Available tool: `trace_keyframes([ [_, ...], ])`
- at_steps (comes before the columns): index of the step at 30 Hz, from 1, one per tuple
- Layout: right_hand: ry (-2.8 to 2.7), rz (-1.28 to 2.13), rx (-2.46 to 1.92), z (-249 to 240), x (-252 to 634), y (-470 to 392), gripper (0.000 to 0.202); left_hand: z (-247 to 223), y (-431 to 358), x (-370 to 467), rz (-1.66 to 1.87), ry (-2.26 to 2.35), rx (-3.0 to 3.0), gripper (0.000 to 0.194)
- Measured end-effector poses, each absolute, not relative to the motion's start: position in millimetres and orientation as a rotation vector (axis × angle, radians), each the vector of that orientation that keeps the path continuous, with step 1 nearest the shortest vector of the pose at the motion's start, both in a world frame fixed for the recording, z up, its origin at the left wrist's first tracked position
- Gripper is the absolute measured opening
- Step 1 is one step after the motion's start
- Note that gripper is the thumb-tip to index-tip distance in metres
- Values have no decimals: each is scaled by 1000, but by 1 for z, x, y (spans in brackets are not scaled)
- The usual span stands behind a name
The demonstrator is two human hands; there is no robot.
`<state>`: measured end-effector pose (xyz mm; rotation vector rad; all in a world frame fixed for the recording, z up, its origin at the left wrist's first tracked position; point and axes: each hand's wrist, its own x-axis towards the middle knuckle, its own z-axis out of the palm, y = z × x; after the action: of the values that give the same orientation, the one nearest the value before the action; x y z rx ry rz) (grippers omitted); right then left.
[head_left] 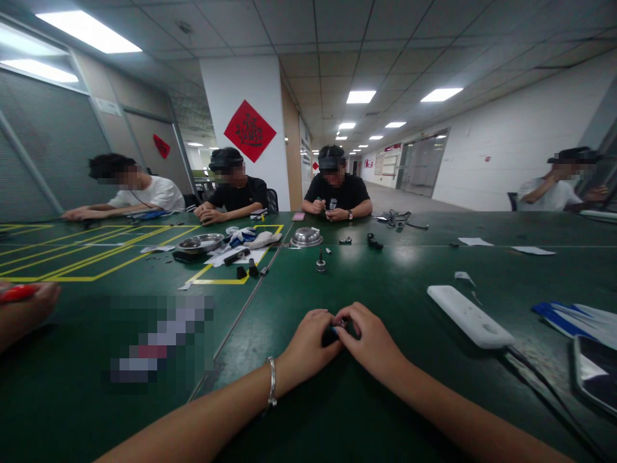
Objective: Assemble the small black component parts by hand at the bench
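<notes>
Green worktable (pixel 385 399), shared workroom, co-workers seated opposite. Left hand (pixel 308 341) and right hand (pixel 369 341) meet at near centre, fingertips pinching small dark part (pixel 332 334) between them, just above tabletop. Part's long axis hidden; both hands equally close. White power strip (pixel 470 315) lies right.

A long green table (pixel 395 283) marked with yellow tape lines (pixel 96 247) is seen, with several people seated along its far edge. A white oblong power strip (pixel 470 316) is laid on the right part, its dark cable run off toward the near edge. Two round metal bowls (pixel 306 237) are set further back, one beside a heap of white cloth gloves (pixel 255 238). Small black parts (pixel 375 243) are scattered near the middle. White paper slips (pixel 475 242) are placed on the far right. A red diamond-shaped paper decoration (pixel 249 130) is fixed to a white pillar (pixel 241 83). Rectangular ceiling lights (pixel 360 96) are lit overhead.
</notes>
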<state>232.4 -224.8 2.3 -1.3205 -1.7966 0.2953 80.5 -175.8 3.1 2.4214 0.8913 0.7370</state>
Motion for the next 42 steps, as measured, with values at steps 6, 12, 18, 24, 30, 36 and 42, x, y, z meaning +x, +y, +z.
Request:
trace_keyframes([
  [6,-1858,275,-1384,4,234,-225,12,1,-175,80,745,888,2388,22],
  [12,-1911,286,-1478,2,238,-220,3,2,-177,80,763,829,2186,58],
  [18,-1747,226,-1512,-10,244,-219,27,6,-182,80,806,749,2111,68],
  [24,-1674,179,-1351,-9,242,-222,30,9,-181,81,813,677,2195,44],
  [30,-1851,193,-1293,1,235,-227,25,8,-177,82,795,718,2150,34],
  [36,-1961,117,-1322,2,236,-225,39,7,-178,81,770,676,2091,49],
  [42,-1953,65,-1437,5,235,-228,39,9,-179,82,761,692,2137,50],
])
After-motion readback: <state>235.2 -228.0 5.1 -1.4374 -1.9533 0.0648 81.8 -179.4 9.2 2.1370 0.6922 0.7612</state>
